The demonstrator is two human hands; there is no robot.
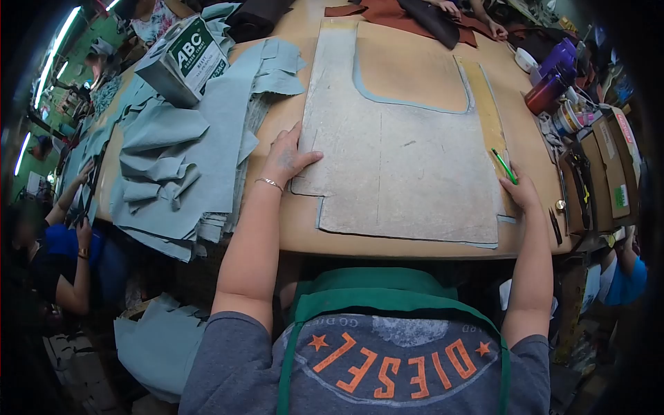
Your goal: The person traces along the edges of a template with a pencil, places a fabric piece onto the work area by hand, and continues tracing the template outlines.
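Note:
A large pale pattern board [415, 166] with a U-shaped cutout at its far side lies flat on the table [408, 62]. Thin blue-grey edges show from beneath it. My left hand [287, 153] rests at the board's left edge, thumb on top and apart from the fingers, holding nothing. At the right edge my right hand [520, 185] has a green pen [504, 166] between its fingers, the tip pointing away from me. Next to that hand, a yellow strip [484, 104] runs along the board's right side.
Stacked blue-grey sheets [187, 159] and an ABC can [187, 61] stand at left. Brown pieces [394, 21] lie at the far side near another person's hands. Bottles [546, 90], tubs [570, 117], a black pen [555, 226] and cardboard boxes [609, 166] are at right.

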